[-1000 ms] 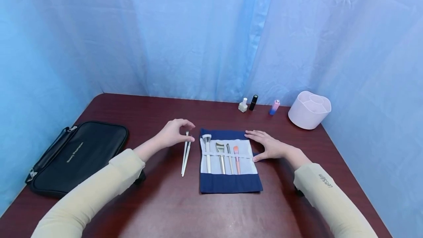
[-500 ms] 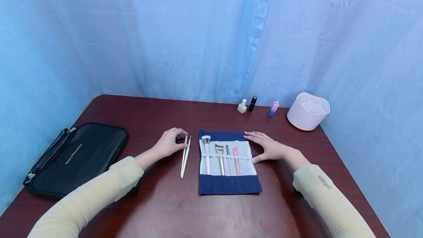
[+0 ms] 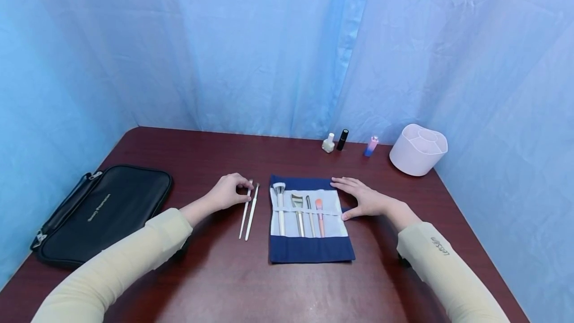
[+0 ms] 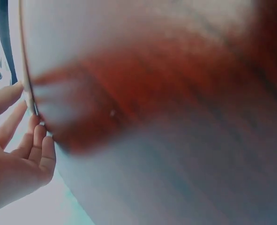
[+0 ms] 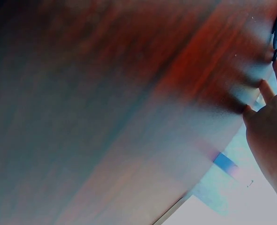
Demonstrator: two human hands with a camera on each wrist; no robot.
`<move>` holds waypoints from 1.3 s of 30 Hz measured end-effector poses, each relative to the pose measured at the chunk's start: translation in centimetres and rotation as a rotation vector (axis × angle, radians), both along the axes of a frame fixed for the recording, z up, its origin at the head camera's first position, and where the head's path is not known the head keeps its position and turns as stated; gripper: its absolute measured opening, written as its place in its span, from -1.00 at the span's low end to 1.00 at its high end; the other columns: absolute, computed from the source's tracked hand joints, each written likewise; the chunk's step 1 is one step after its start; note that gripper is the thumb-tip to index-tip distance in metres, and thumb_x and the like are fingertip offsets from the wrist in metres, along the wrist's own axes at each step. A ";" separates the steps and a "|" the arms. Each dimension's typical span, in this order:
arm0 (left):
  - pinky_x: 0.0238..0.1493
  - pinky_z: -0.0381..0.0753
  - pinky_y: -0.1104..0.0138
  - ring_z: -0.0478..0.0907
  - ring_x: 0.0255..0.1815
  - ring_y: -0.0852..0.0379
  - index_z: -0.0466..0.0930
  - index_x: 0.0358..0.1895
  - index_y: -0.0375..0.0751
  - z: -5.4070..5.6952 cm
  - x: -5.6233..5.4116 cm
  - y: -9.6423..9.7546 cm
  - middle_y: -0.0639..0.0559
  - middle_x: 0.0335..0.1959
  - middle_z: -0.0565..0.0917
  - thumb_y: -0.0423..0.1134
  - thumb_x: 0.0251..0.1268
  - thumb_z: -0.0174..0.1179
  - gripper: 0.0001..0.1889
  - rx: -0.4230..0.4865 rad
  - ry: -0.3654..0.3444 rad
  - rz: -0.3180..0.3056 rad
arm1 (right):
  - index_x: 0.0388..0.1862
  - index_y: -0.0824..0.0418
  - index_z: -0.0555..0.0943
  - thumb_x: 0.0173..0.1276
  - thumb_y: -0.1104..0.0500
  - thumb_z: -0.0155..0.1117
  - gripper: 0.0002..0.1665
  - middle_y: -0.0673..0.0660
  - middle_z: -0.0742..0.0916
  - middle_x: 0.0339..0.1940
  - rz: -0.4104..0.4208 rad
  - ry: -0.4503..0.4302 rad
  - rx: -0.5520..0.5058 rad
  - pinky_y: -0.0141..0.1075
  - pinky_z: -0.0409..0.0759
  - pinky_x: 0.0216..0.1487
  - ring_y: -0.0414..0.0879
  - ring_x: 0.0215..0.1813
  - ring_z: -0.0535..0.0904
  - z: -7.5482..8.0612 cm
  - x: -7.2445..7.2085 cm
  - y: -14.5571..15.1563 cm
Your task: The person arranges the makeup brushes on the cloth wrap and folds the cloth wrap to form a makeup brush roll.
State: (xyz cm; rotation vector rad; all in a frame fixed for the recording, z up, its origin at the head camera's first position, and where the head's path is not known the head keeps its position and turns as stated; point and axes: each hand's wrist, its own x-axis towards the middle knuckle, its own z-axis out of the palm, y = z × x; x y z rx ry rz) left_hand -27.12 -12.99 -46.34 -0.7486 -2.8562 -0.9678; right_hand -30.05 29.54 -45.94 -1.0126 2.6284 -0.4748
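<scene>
In the head view, my left hand (image 3: 229, 192) pinches a thin white makeup brush (image 3: 244, 220) near its upper end; the brush (image 4: 24, 51) also shows between thumb and fingers in the left wrist view. A second white makeup brush (image 3: 252, 216) lies just right of it on the table. The navy brush roll (image 3: 311, 249) is spread flat, holding a thick white brush (image 3: 281, 218), a gold-and-silver tool (image 3: 299, 217), a slim brush (image 3: 310, 218) and a pink brush (image 3: 320, 219) under its strap. With fingers spread, my right hand (image 3: 364, 199) rests on the roll's right edge.
A black zipped case (image 3: 103, 213) lies at the left. Along the back stand a nail polish bottle (image 3: 328, 144), a black tube (image 3: 343, 140) and a pink-blue tube (image 3: 371, 146). A white divided holder (image 3: 414, 156) is at the back right, before blue curtains (image 3: 269, 54).
My left hand has come down onto the left makeup brush, taken hold of it and shifted it slightly left, apart from the other. My right hand has stayed on the roll.
</scene>
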 end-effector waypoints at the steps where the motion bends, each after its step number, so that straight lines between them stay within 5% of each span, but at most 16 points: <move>1: -0.09 0.52 0.18 0.54 -0.14 0.01 0.72 -0.17 -0.21 0.1 0.0 -0.1 -0.06 -0.20 0.63 -0.30 0.04 0.38 -0.77 -0.005 -0.010 -0.005 | 0.51 0.08 0.11 0.00 -0.39 0.34 0.19 0.10 0.16 0.53 0.001 0.000 -0.001 0.22 0.00 0.38 0.19 0.51 -0.07 0.0 0.0 0.0; 11: -0.24 0.55 0.29 0.57 -0.26 0.05 0.73 -0.19 -0.23 0.7 0.1 -0.8 -0.09 -0.22 0.62 -0.38 0.05 0.35 -0.79 -0.016 -0.053 -0.054 | 0.50 0.10 0.11 0.01 -0.38 0.35 0.19 0.14 0.17 0.52 0.007 0.011 -0.004 0.26 0.00 0.36 0.23 0.50 -0.05 -0.1 -0.2 0.1; 29: -0.41 0.51 0.38 0.56 -0.37 0.14 0.75 -0.27 -0.23 1.3 -0.2 -0.5 -0.08 -0.25 0.70 -0.45 -0.02 0.29 -0.81 -0.037 -0.105 0.035 | 0.51 0.05 0.10 0.01 -0.40 0.33 0.19 0.09 0.15 0.53 0.006 0.011 0.008 0.23 -0.02 0.37 0.19 0.51 -0.08 -0.3 -0.4 0.1; 39: -0.32 0.57 0.31 0.58 -0.29 0.09 0.65 -0.09 -0.29 3.4 -0.4 -0.4 -0.11 -0.16 0.68 -0.43 0.08 0.26 -0.73 0.147 -0.242 0.080 | 0.51 0.06 0.09 0.02 -0.38 0.34 0.18 0.10 0.15 0.53 0.013 0.010 0.003 0.25 -0.02 0.37 0.21 0.51 -0.07 -0.3 -0.3 0.1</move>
